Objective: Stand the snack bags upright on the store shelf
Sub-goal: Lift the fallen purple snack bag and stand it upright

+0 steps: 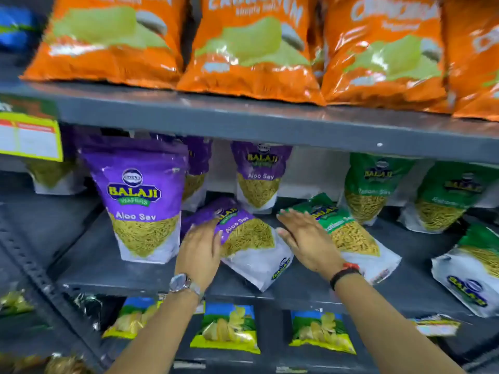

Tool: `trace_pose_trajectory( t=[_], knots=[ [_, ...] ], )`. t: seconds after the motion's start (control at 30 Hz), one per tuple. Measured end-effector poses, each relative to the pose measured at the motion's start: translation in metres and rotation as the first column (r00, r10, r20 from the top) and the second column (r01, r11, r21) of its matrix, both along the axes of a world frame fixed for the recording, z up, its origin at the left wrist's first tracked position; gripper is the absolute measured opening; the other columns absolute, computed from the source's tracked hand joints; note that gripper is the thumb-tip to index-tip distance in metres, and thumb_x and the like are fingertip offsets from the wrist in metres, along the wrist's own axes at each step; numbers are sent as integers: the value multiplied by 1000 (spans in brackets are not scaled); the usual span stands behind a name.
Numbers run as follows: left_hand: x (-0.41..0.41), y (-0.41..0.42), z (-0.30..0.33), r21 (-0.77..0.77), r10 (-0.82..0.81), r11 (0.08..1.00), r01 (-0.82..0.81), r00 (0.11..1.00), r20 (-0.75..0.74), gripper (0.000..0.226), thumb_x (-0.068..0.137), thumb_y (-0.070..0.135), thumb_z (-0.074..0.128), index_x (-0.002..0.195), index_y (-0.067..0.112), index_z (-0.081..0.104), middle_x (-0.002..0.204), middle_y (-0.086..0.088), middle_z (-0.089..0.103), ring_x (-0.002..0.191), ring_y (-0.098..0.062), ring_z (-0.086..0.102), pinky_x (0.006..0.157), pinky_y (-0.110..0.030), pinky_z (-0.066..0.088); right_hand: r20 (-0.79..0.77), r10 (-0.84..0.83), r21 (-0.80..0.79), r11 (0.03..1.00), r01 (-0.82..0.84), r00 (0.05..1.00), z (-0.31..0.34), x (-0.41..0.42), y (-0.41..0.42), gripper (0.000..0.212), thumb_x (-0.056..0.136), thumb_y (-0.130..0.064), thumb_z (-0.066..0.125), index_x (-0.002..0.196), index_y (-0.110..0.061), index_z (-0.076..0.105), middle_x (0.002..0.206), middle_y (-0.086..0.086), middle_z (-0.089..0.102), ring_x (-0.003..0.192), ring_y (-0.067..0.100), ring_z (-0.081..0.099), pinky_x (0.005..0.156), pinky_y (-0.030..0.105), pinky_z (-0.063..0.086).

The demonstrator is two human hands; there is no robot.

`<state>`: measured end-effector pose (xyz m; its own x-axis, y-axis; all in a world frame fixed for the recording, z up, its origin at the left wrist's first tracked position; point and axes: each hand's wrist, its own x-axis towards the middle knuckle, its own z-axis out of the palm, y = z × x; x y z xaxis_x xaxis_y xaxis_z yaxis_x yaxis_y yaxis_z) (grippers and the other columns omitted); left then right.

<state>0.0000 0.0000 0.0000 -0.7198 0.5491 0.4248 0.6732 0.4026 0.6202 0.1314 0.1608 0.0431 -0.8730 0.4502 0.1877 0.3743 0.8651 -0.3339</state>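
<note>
A purple Aloo Sev bag (pixel 249 238) lies flat and slanted on the grey middle shelf (pixel 108 268). My left hand (pixel 199 252) rests on its left edge, fingers spread. My right hand (pixel 307 238) hovers open just right of it, over a fallen green Ratlami Sev bag (pixel 351 236). To the left, a purple Aloo Sev bag (pixel 140 201) stands upright at the front. Another purple bag (pixel 259 176) stands upright at the back. Two green bags (pixel 370 187) (pixel 442 198) stand at the back right. One more green bag (pixel 472 268) lies flat at the far right.
Orange chip bags (pixel 251 49) fill the shelf above, whose grey edge (pixel 270 125) overhangs the work area. A yellow price tag (pixel 29 136) hangs at the left. Small yellow-green chip packets (pixel 226 327) sit on the shelf below. A slotted upright (pixel 32 268) borders the left side.
</note>
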Motion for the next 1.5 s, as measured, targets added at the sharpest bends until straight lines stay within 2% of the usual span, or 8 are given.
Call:
trace_pose_trajectory(
  t=[0.13, 0.27, 0.37, 0.47, 0.67, 1.0, 1.4, 1.5],
  knots=[
    [-28, 19, -46, -121, 223, 975, -188, 845, 486, 49, 82, 40, 48, 86, -7, 60, 94, -37, 64, 90, -46, 61, 79, -47, 47, 170, -60, -460, 878, 133, 984, -31, -37, 40, 47, 93, -39, 35, 123, -6, 52, 137, 18, 50, 126, 29, 45, 104, 36, 32],
    [-35, 40, -62, 69, 11, 980, -186, 400, 916, 27, 73, 38, 66, 77, 13, 57, 73, -12, 61, 55, -17, 58, 52, -25, 51, 334, -29, -594, 770, 234, 942, -67, -65, 77, 82, 69, -73, 49, 127, -15, 49, 140, 9, 45, 126, 28, 44, 103, 42, 40],
    [-32, 50, -65, 217, -160, 935, -280, 211, 964, 8, 81, 12, 60, 75, 11, 55, 50, 4, 66, 52, -16, 59, 47, -21, 53, 316, -38, -722, 639, 266, 948, -82, -64, 91, 103, 41, -84, 61, 122, -20, 53, 133, 4, 55, 111, 20, 57, 95, 42, 46],
    [-26, 46, -62, 282, -246, 909, -308, 151, 957, 21, 81, 2, 58, 64, 13, 51, 36, 5, 64, 37, -8, 61, 40, -21, 53, 207, -63, -771, 604, 203, 976, -68, -49, 69, 72, 70, -56, 65, 112, 3, 56, 125, 27, 56, 107, 26, 60, 70, 26, 42],
    [-6, 15, -57, 368, -325, 916, -160, 243, 914, 16, 79, -1, 59, 69, 12, 62, 49, 8, 70, 52, -5, 65, 47, -18, 55, 75, -38, -825, 559, 84, 996, -62, 10, 30, 31, 77, -35, 67, 97, -12, 64, 104, 6, 71, 97, 19, 66, 88, 39, 48],
    [11, -16, -3, 558, -521, 827, 69, 467, 714, 28, 75, -12, 56, 86, 14, 59, 85, -4, 64, 62, 0, 66, 58, -12, 55, -232, -203, -762, 646, -48, 951, -62, 54, -27, 57, 67, -30, 76, 115, -27, 45, 119, 2, 61, 113, 18, 57, 101, 47, 44],
    [-34, 25, -6, 539, -369, 837, -97, 628, 685, 35, 70, -18, 58, 65, 15, 49, 50, 9, 68, 51, 1, 61, 53, -12, 53, -250, -222, -688, 726, -11, 943, -73, -14, 4, 64, 59, -46, 71, 114, -40, 39, 126, 6, 54, 126, 29, 40, 104, 54, 37],
    [-51, 43, -12, 512, -313, 845, -154, 634, 708, 33, 71, -15, 59, 66, 16, 48, 64, 2, 66, 57, -6, 60, 51, -15, 52, -251, -218, -702, 712, -22, 943, -87, -40, 25, 64, 56, -49, 72, 111, -45, 39, 125, 7, 56, 122, 31, 43, 102, 55, 40]
  ],
)
